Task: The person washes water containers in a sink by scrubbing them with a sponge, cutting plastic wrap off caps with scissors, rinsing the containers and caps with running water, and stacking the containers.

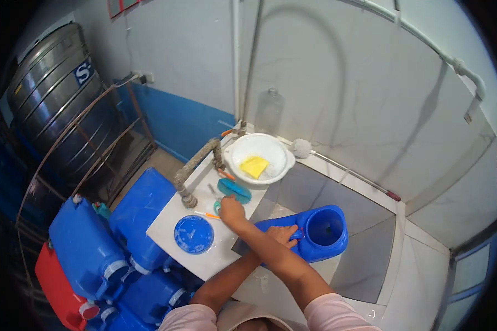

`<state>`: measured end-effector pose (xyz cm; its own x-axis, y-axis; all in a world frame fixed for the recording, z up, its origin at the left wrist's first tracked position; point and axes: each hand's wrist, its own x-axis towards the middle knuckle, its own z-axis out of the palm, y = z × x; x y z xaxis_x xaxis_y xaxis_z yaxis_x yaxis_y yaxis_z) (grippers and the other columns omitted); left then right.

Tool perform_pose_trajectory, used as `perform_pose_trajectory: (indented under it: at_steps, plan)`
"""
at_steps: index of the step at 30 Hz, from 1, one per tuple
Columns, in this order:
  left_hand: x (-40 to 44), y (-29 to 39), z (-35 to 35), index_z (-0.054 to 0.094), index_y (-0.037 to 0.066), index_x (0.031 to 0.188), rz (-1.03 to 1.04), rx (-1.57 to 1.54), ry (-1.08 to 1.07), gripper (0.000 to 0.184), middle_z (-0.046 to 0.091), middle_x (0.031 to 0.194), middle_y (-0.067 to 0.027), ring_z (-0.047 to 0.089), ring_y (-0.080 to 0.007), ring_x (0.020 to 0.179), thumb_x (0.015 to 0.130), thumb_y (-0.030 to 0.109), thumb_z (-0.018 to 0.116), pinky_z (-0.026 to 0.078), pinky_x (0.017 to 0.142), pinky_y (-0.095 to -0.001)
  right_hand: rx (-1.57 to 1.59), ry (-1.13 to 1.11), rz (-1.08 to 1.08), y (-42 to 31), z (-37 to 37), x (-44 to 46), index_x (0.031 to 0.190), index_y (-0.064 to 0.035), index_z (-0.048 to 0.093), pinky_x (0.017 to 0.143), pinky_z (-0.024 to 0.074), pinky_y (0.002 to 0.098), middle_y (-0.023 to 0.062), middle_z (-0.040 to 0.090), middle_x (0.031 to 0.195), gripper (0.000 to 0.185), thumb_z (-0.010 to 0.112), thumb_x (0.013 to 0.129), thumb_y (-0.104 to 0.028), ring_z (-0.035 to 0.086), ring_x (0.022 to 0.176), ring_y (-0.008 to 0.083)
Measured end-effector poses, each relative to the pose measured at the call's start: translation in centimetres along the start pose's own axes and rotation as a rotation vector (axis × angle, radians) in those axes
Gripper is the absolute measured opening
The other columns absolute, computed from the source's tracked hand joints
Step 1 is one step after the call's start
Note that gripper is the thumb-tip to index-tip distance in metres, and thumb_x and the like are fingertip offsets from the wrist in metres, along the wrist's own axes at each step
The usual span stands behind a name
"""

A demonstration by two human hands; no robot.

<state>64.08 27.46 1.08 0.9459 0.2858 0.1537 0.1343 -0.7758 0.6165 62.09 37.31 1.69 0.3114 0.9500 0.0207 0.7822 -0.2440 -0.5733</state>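
Observation:
My left hand [282, 235] is on the blue jug [337, 251] at its handle, fingers against the plastic. The jug lies over the grey-tiled basin, its wide round mouth uncovered. Crossing over the left forearm, my right arm reaches the white ledge, where my right hand [231, 213] is closed on a small teal-handled tool [217, 207]. Just above that hand lies a blue-teal brush [234, 190]. A round blue lid [194, 234] and an orange-and-white stick [209, 215] are beside it.
A white bowl [281, 150] holds a yellow cloth [254, 166]. Behind it stands a clear bottle [270, 110]. A long-handled white brush [301, 148] lies along the back ledge. Left are a pipe [196, 161], blue containers [83, 243], a red one [58, 287] and a steel tank [55, 88].

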Motion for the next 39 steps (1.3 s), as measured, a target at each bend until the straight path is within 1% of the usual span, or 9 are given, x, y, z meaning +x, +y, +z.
perform_pose_trajectory:
  at_steps: [11,13,14,16,17,20,32,35,39]
  plan:
    - [0.4,-1.3,1.1,0.052,0.009,0.103,0.030,-0.045,-0.070,0.033,0.061,0.097,-0.0137,0.061,-0.0336,0.084,0.081,0.033,0.056,0.048,0.069,-0.0447,-0.064,-0.223,-0.125,1.9,-7.8,-1.4,0.088,0.0038,0.063,0.075,0.0496,0.0451,0.0232,0.063,0.090,0.025,0.061,0.075,-0.017,0.062,0.087,0.0375]
    - [0.3,-3.9,3.6,0.050,0.008,0.098,0.343,0.098,0.372,0.035,0.064,0.090,-0.0127,0.063,-0.0322,0.078,0.079,0.036,0.061,0.049,0.063,-0.0465,-0.059,-0.209,-0.094,4.1,-12.2,-1.3,0.089,0.0056,0.062,0.076,0.0493,0.0435,0.0240,0.063,0.086,0.031,0.063,0.074,-0.022,0.062,0.086,0.0363]
    - [0.4,-3.3,3.0,0.050,0.008,0.098,0.354,0.099,0.367,0.035,0.064,0.090,-0.0127,0.063,-0.0322,0.078,0.079,0.036,0.061,0.049,0.063,-0.0465,0.023,-0.161,-0.124,7.4,-14.1,-0.7,0.088,0.0047,0.062,0.066,0.0518,0.0397,0.0210,0.063,0.081,0.026,0.061,0.076,-0.018,0.065,0.076,0.0299]
    - [0.2,-0.6,0.6,0.051,0.009,0.098,-0.073,0.175,-0.036,0.034,0.065,0.092,-0.0121,0.063,-0.0329,0.080,0.079,0.035,0.062,0.049,0.064,-0.0468,0.337,-0.363,0.225,11.7,-21.7,-0.8,0.085,0.0059,0.060,0.053,0.0532,0.0296,0.0123,0.062,0.076,0.020,0.052,0.080,-0.012,0.065,0.062,0.0190]
    - [0.1,-0.1,0.3,0.052,0.009,0.096,-0.066,0.154,-0.026,0.030,0.065,0.091,-0.0116,0.062,-0.0340,0.080,0.079,0.032,0.062,0.049,0.064,-0.0468,0.248,-0.354,0.315,14.4,-24.7,-0.6,0.086,0.0060,0.059,0.058,0.0556,0.0304,0.0128,0.062,0.078,0.022,0.050,0.082,-0.014,0.064,0.063,0.0186]
    - [0.1,2.0,-0.7,0.053,0.009,0.094,-0.032,0.182,-0.020,0.029,0.065,0.090,-0.0111,0.062,-0.0333,0.080,0.077,0.030,0.063,0.049,0.063,-0.0461,0.835,-0.186,0.608,20.8,-29.3,-1.0,0.085,0.0019,0.054,0.059,0.0578,0.0363,0.0111,0.057,0.069,0.027,0.046,0.089,-0.023,0.060,0.060,0.0219]
    - [-2.8,11.4,-17.6,0.061,0.008,0.088,0.022,0.277,0.219,0.031,0.063,0.078,-0.0133,0.062,-0.0319,0.070,0.063,0.019,0.075,0.049,0.061,-0.0382,0.467,-0.290,0.700,27.4,-28.5,-2.4,0.080,0.0033,0.056,0.057,0.0552,0.0400,0.0159,0.060,0.070,0.016,0.048,0.081,-0.011,0.061,0.058,0.0236]
    - [-4.5,10.7,-20.9,0.060,0.004,0.085,-0.052,0.270,0.378,0.027,0.062,0.073,-0.0146,0.062,-0.0286,0.063,0.061,0.010,0.071,0.048,0.059,-0.0345,0.000,-0.335,0.522,29.0,-30.1,-6.6,0.074,0.0062,0.061,0.050,0.0542,0.0402,0.0180,0.062,0.069,0.020,0.053,0.076,-0.012,0.064,0.059,0.0249]
    - [-5.3,8.2,-23.6,0.057,0.001,0.081,0.059,0.276,0.655,0.018,0.059,0.068,-0.0122,0.058,-0.0200,0.057,0.065,0.006,0.062,0.044,0.054,-0.0313,0.083,-0.076,0.303,29.6,-33.9,-16.4,0.083,0.0037,0.062,0.053,0.0515,0.0367,0.0167,0.063,0.074,0.028,0.062,0.073,-0.022,0.064,0.061,0.0251]
